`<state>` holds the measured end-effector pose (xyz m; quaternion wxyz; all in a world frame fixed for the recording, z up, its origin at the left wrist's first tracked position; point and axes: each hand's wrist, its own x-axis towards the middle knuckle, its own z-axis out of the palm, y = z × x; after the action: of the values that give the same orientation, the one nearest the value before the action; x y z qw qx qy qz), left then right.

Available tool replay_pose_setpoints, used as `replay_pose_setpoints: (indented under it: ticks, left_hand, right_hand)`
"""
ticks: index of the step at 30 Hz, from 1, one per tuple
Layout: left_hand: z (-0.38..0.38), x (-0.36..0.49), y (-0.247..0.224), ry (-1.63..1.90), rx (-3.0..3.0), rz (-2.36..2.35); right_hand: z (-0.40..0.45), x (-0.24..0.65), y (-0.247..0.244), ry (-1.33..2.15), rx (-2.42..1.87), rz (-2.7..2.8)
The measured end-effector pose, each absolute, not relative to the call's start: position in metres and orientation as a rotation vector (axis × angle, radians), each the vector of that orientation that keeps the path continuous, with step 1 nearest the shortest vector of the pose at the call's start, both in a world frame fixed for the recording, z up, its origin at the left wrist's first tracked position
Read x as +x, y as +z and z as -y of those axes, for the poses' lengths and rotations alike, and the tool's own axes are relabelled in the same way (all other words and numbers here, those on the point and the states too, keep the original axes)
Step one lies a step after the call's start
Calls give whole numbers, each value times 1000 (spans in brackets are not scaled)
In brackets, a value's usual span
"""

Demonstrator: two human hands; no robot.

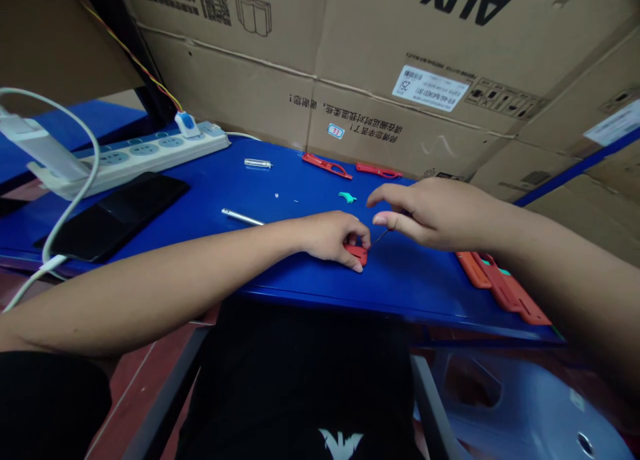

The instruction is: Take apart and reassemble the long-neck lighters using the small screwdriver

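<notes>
My left hand [333, 237] rests near the front of the blue workbench [410, 280], its fingers shut on a small red plastic piece [357, 253] that they partly hide. My right hand [430, 213] is just to the right, pinching a thin dark pin [383, 237] between thumb and fingers. The pin's tip points down-left toward the red piece, and I cannot tell whether they touch. A small teal plastic part [347, 197] lies beyond my hands.
Two red plastic clip-like parts [326, 165] lie at the back, by a glass tube [258, 163] and a steel rod [243, 216]. Orange-red parts [500, 287] are stacked at right. A power strip [135, 160], black phone [115, 213] and white cable [93, 153] sit left; cardboard stands behind.
</notes>
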<state>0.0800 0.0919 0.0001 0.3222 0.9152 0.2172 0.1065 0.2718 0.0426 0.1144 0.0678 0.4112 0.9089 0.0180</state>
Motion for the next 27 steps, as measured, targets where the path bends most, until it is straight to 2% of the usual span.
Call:
replay_pose_setpoints:
  ticks: [5, 8, 16, 22, 27]
  left_hand:
    - [-93, 80, -2, 280, 2401, -545]
    - [-92, 81, -3, 320, 2412, -520]
    - [-90, 85, -5, 425, 2378, -473]
    - [-79, 92, -2, 483, 2300, -743]
    - [-77, 94, -2, 492, 2255, -727]
  right_hand:
    - [-39, 275, 126, -273, 961, -2847]
    - [-41, 269, 127, -164, 948, -2844]
    - [-35, 253, 109, 310, 1334, -2624]
    - [-33, 260, 120, 182, 1412, -2613]
    - [-43, 284, 140, 10, 1053, -2742]
